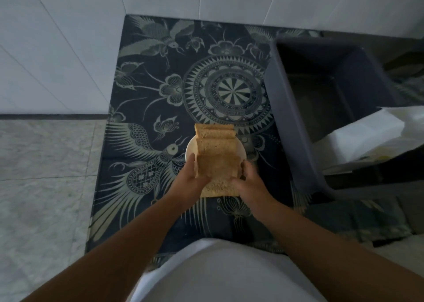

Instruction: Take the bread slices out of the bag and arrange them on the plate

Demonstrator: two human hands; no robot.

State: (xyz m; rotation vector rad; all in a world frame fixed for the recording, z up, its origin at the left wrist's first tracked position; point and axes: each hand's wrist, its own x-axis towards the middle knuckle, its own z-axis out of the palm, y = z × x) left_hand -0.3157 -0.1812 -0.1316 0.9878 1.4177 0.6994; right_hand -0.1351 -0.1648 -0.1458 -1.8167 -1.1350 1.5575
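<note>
Pale marbled floor tiles (pixel 43 164) fill the left of the view, meeting a dark blue cloth printed with cream birds and a round medallion (pixel 146 90), which covers the work surface. Near the cloth's middle sits a small round white plate (pixel 191 147), and on it lies a row of tan bread slices (pixel 215 145), overlapping like shingles from the far rim toward the person; at least 3 edges show at the far end, though the exact count cannot be told.

The left hand (pixel 191 180) reaches in from below with the forearm straight, fingers curled against the left edge of the nearest brown bread slice (pixel 215 166). The right hand (pixel 251 181) mirrors it on the opposite side, fingers bent onto that slice's right edge. Both hands are closed on this slice, pinching it between them just above another slice that pokes out over the plate's near rim.

Further right stands a dark grey plastic bin (pixel 296 127), and past it a crumpled white plastic bag (pixel 367 136) rests over the bin's near corner, well apart from the plate. Whether any bread is left in it cannot be seen.

The step in hand looks like arranging: the slice is being set onto the row. The next move calls for lowering it gently, releasing both sides evenly so the soft crumb does not tear, and keeping the overhanging slice from sliding off the plate.
</note>
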